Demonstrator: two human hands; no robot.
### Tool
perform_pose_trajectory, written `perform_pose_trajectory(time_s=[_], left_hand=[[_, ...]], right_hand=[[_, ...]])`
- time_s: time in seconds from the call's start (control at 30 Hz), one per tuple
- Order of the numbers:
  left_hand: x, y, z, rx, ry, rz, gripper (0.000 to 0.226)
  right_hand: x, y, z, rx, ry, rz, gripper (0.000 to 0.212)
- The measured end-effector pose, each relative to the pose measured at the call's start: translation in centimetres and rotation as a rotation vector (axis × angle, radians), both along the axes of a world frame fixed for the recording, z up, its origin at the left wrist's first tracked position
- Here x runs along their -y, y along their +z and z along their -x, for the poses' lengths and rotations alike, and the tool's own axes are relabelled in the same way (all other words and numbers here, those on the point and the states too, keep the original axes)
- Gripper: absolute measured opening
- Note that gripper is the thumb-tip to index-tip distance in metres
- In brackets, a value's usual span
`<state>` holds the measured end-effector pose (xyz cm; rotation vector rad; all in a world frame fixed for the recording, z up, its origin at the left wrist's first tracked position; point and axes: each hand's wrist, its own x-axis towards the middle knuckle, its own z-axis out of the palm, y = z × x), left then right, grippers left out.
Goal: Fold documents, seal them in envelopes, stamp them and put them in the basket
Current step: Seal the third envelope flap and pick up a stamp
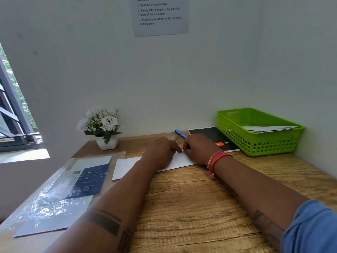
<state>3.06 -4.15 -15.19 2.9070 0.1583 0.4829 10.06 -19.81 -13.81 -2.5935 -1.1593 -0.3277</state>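
pen (180,133), notebook (215,138) and flowerpot (106,142) beyond both hands (162,152).

Single head-worn wide-angle view, looking forward and down over the wooden desk (200,207), close above both forearms, facing the far wall (182,79)

- A small office mailing corner: a wooden desk (191,207) stands against plain white walls.
- At 12 o'clock an instruction sheet (160,15) on the wall lists envelope steps.
- At 2 o'clock a green plastic basket (259,143) holds mail, beside a black notebook (211,134) and a blue pen (180,133).
- At 10 o'clock stands a potted white flower (104,125), near a window (12,110).
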Motion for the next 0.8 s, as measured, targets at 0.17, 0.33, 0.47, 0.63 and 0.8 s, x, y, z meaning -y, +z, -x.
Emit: perform_pose_trajectory(time_s=[0.17,0.33,0.47,0.63,0.8], left_hand=[[0.0,-0.1,-0.2,-0.022,0.007,-0.020,0.039],[0.7,0.0,-0.5,-0.036,0.045,-0.025,0.036],[1.2,0.2,-0.7,-0.057,0.085,-0.010,0.035],[1.5,0.7,-0.3,-0.078,0.077,-0.015,0.038],[2.0,0.7,-0.3,-0.079,0.114,0.003,0.037]], right_hand=[[-0.1,0.1,-0.1,-0.002,0.008,0.041,0.023],[0.9,1.2,-0.1,-0.073,0.075,0.168,0.031],[1.9,1.9,0.0,-0.095,0.096,0.133,0.026],[1.8,1.4,-0.1,-0.081,0.085,0.104,0.034],[1.4,1.6,0.5,-0.069,0.073,0.233,0.041]])
